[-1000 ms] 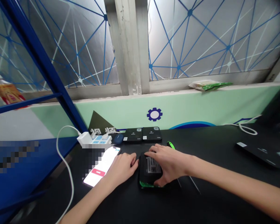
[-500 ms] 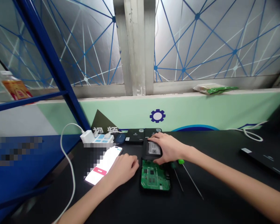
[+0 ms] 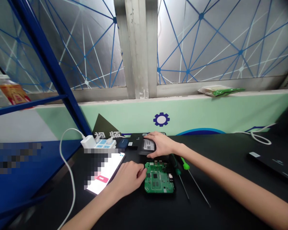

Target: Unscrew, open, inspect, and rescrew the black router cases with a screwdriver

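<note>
My right hand grips a black plastic cover with a white printed label, thumb along its near edge and fingers over the far one. Just behind the circuit board, it holds the cover over other flat black boxes. Below it lies the green circuit board, in a dark shell, its chips and metal ports uncovered. My left hand has its fingers curled, knuckles up, against the board's left edge; no object shows in it. A lit phone lies left of that hand, partly behind it.
Two screwdrivers, one dark green and one bright green, lie right of the board. A white power strip with a charger and cable stands back left. Another flat black box lies far right. A blue frame rises at left.
My right hand has carried the black cover back and left, uncovering the board's far edge and ports. My left hand has shifted slightly right, up to the board's edge.
</note>
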